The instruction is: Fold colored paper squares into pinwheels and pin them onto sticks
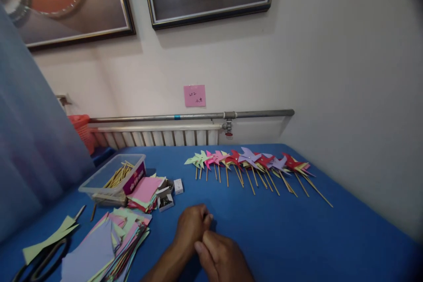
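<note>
My left hand (193, 224) rests on the blue tabletop, its fingers curled into a loose fist. Against it lies my right hand (222, 256), also closed, with the thumb side turned toward the left wrist. Nothing shows in either hand. Just beyond the left hand are a small open box of dark pins (165, 202) and a little white box (178, 186). A row of finished paper pinwheels (249, 158) on wooden sticks lies farther back, to the right of centre.
At left stands a clear plastic tub (89, 188) of wooden sticks (119, 175). Nearby are pink paper squares (145, 190), a stack of coloured paper (89, 249), and scissors (49, 260) partly under a green strip (49, 240). A radiator (158, 137) and pipe (142, 119) run behind the table.
</note>
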The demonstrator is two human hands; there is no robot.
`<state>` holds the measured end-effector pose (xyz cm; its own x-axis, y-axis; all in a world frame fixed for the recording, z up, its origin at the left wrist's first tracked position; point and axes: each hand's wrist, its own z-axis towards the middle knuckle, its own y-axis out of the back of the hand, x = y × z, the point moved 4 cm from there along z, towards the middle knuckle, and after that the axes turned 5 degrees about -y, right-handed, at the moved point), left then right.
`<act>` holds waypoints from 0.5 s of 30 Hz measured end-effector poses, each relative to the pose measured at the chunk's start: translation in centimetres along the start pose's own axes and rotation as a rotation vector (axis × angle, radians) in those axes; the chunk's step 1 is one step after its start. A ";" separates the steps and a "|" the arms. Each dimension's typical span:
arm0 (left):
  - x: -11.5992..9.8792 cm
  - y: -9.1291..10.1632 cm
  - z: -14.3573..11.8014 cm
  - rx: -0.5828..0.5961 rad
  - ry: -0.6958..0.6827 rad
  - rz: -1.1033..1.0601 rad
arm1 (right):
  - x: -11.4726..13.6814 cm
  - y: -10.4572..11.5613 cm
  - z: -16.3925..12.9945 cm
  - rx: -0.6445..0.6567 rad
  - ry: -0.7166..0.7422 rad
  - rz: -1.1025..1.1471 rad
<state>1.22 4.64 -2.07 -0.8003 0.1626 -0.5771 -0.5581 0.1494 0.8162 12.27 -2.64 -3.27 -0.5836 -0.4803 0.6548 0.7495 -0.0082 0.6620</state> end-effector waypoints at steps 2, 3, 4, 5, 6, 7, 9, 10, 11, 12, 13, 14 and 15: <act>-0.3 0.5 -0.2 0.008 0.000 0.066 | -0.2 -0.4 0.0 0.001 0.005 -0.019; -0.5 1.0 -0.3 -0.001 -0.004 0.101 | -0.3 -0.6 0.0 -0.002 0.007 -0.036; -0.6 1.7 -0.4 -0.021 -0.006 0.137 | -0.4 -0.7 0.0 -0.007 0.010 -0.056; -0.6 2.6 -0.5 -0.052 -0.006 0.174 | -0.4 -0.8 0.0 -0.013 0.015 -0.076; -0.5 3.7 -0.6 -0.097 0.003 0.211 | -0.5 -0.9 -0.1 -0.018 0.020 -0.094; -0.3 5.0 -0.6 -0.149 0.026 0.249 | -0.5 -0.9 -0.1 -0.023 0.023 -0.107; 0.7 7.8 -0.9 -0.245 0.098 0.347 | -0.5 -0.7 0.0 -0.025 0.020 -0.115; 1.4 9.3 -1.0 -0.292 0.154 0.394 | -0.6 -0.6 0.0 -0.023 0.014 -0.110; 2.2 10.6 -1.2 -0.328 0.216 0.436 | -0.6 -0.5 0.0 -0.020 0.003 -0.102; 3.0 11.8 -1.4 -0.361 0.266 0.476 | -0.6 -0.5 0.1 -0.015 -0.007 -0.093; 3.7 12.9 -1.6 -0.383 0.303 0.506 | -0.7 -0.4 0.1 -0.013 -0.019 -0.086; 4.5 13.7 -1.8 -0.396 0.336 0.524 | -0.7 -0.4 0.1 -0.011 -0.028 -0.081; 5.2 14.3 -1.9 -0.402 0.369 0.536 | -0.8 -0.3 0.1 -0.013 -0.036 -0.077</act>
<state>-11.33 5.75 6.71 -0.9661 -0.2335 -0.1099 -0.0534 -0.2358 0.9703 12.47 -2.17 -4.01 -0.6504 -0.4462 0.6147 0.7056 -0.0553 0.7064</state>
